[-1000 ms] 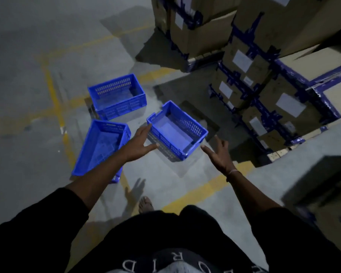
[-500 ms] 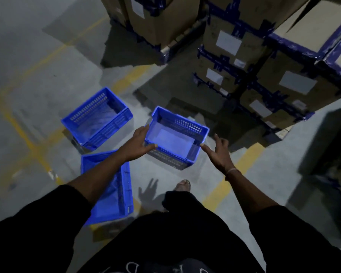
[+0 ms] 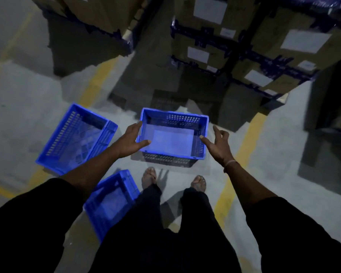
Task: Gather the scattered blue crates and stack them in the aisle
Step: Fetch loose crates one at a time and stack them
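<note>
The middle crate [image 3: 173,137] sits open side up on the floor [image 3: 28,99] just ahead of the feet, its long axis running left to right. The left hand [image 3: 129,140] and right hand [image 3: 218,145], fingers spread, flank its short ends; contact is unclear. Two more crates [image 3: 75,138] lie to the left. White labels on the cardboard boxes [image 3: 283,46] are unreadable.
</note>
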Tool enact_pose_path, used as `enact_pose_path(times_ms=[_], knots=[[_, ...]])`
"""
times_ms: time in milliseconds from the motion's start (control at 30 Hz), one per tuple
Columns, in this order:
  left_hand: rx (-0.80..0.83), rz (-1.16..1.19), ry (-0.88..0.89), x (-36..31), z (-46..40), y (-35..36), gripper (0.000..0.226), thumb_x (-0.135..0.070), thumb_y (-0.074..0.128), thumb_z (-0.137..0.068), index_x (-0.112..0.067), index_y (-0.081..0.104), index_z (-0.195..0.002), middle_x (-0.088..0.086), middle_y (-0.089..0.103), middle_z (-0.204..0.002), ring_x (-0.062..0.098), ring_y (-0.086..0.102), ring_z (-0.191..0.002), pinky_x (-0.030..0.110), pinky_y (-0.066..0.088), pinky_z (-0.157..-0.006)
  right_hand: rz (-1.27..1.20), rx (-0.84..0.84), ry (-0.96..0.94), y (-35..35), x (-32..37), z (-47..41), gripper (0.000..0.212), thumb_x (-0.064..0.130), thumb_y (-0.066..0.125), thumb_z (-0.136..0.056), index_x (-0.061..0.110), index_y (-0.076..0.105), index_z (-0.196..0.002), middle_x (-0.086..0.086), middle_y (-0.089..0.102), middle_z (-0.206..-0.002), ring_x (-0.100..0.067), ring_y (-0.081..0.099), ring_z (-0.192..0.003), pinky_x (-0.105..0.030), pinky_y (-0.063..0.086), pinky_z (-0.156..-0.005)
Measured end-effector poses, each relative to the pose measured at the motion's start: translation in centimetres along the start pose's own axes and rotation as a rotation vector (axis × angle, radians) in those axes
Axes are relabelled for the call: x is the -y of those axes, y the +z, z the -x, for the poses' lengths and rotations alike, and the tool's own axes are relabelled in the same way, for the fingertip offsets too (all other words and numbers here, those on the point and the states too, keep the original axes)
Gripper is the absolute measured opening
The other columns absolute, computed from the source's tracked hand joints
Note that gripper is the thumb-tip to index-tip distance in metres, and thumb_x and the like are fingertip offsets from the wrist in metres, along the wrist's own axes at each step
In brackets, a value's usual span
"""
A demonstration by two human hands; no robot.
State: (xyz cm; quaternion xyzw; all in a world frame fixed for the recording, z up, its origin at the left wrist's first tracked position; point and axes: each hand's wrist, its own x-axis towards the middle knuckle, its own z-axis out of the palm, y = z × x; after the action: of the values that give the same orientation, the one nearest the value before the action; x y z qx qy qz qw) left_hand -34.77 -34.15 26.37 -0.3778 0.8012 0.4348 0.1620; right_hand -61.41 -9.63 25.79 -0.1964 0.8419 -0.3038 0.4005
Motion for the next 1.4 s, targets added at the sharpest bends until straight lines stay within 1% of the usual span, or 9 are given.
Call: enact_pose_path(times_ms=[200, 367, 533, 633, 833, 1000, 1233, 1300, 1400], knots=[[0.051, -0.030, -0.015, 9.9, -9.6, 2.2, 0.094, -0.052, 0.063, -0.094, -0.025, 0.004, -0.162, 0.009, 0.006, -0.169, 0.021, 0.008, -0.156, 0.042, 0.023, -0.123, -0.037, -0.074, 0.119, 8.2, -5.9, -8.6, 0.085, 0.065, 0.064, -0.083, 0.030, 0.032, -0.153, -0.001, 0.020, -0.151, -0.034, 0.036, -0.138, -0.049, 0.038, -0.111], [0.005, -0.051, -0.081, 18.4, -19.6, 6.8, 0.097, -0.046, 0.070, -0.090, -0.030, 0.006, -0.162, 0.016, 0.000, -0.168, 0.029, 0.018, -0.154, 0.040, 0.027, -0.119, 0.148, -0.104, 0.175, 14.0, -13.8, -16.7, 0.082, 0.060, 0.064, -0.086, 0.030, 0.030, -0.154, -0.010, 0.015, -0.157, -0.037, 0.021, -0.143, -0.047, 0.027, -0.115], [-0.056, -0.094, -0.138, 24.7, -28.8, 11.3, 0.106, -0.056, 0.059, -0.073, -0.036, 0.003, -0.161, 0.020, -0.004, -0.167, 0.039, 0.011, -0.154, 0.052, 0.025, -0.121, 0.330, -0.169, 0.195, 17.6, -22.0, -24.4, 0.095, 0.075, 0.054, -0.072, 0.032, 0.031, -0.153, -0.014, 0.011, -0.159, -0.043, 0.023, -0.141, -0.056, 0.029, -0.113], [-0.073, -0.101, -0.121, 27.6, -33.5, 13.9, 0.105, -0.047, 0.068, -0.079, -0.037, 0.004, -0.161, 0.024, -0.007, -0.166, 0.043, 0.011, -0.153, 0.050, 0.025, -0.121, 0.326, -0.189, 0.200, 18.8, -25.4, -28.2, 0.096, 0.072, 0.055, -0.071, 0.031, 0.028, -0.154, -0.013, 0.008, -0.160, -0.046, 0.027, -0.138, -0.057, 0.031, -0.112], [-0.144, -0.021, -0.131, 30.2, -38.4, 18.4, 0.099, -0.021, 0.075, -0.089, -0.030, 0.009, -0.162, 0.021, -0.004, -0.164, 0.044, 0.034, -0.144, 0.042, 0.032, -0.116, 0.291, -0.250, 0.116, 20.9, -29.6, -33.6, 0.089, 0.056, 0.067, -0.077, 0.021, 0.033, -0.151, -0.014, 0.021, -0.151, -0.049, 0.048, -0.120, -0.055, 0.043, -0.104], [-0.248, 0.016, -0.159, 30.2, -39.6, 19.8, 0.109, -0.018, 0.078, -0.085, -0.027, 0.002, -0.162, 0.020, 0.021, -0.154, 0.044, 0.052, -0.126, 0.043, 0.043, -0.104, 0.436, -0.366, 0.104, 21.9, -30.9, -35.0, 0.080, 0.047, 0.070, -0.082, 0.022, 0.034, -0.149, -0.019, 0.033, -0.138, -0.048, 0.046, -0.114, -0.055, 0.047, -0.095], [-0.279, -0.040, -0.099, 31.1, -39.4, 18.9, 0.101, -0.023, 0.070, -0.084, -0.043, 0.004, -0.158, 0.012, 0.023, -0.151, 0.045, 0.063, -0.105, 0.054, 0.055, -0.087, 0.425, -0.392, 0.115, 21.6, -30.8, -35.3, 0.061, 0.019, 0.060, -0.087, 0.022, 0.039, -0.145, -0.019, 0.037, -0.130, -0.047, 0.057, -0.087, -0.049, 0.051, -0.076], [-0.274, -0.062, -0.062, 31.3, -39.3, 18.7, 0.094, -0.031, 0.066, -0.082, -0.043, 0.008, -0.156, 0.009, 0.024, -0.149, 0.044, 0.063, -0.103, 0.057, 0.057, -0.083, 0.387, -0.393, 0.129, 21.4, -30.6, -35.3, 0.060, 0.014, 0.055, -0.089, 0.024, 0.040, -0.146, -0.019, 0.039, -0.128, -0.046, 0.057, -0.087, -0.049, 0.049, -0.077], [-0.281, -0.086, -0.063, 31.0, -39.4, 18.5, 0.093, -0.024, 0.071, -0.083, -0.039, 0.014, -0.155, 0.008, 0.025, -0.148, 0.042, 0.062, -0.106, 0.054, 0.057, -0.083, 0.341, -0.408, 0.133, 20.9, -30.3, -34.7, 0.058, 0.011, 0.054, -0.091, 0.025, 0.042, -0.146, -0.019, 0.042, -0.128, -0.046, 0.057, -0.095, -0.047, 0.048, -0.083]])
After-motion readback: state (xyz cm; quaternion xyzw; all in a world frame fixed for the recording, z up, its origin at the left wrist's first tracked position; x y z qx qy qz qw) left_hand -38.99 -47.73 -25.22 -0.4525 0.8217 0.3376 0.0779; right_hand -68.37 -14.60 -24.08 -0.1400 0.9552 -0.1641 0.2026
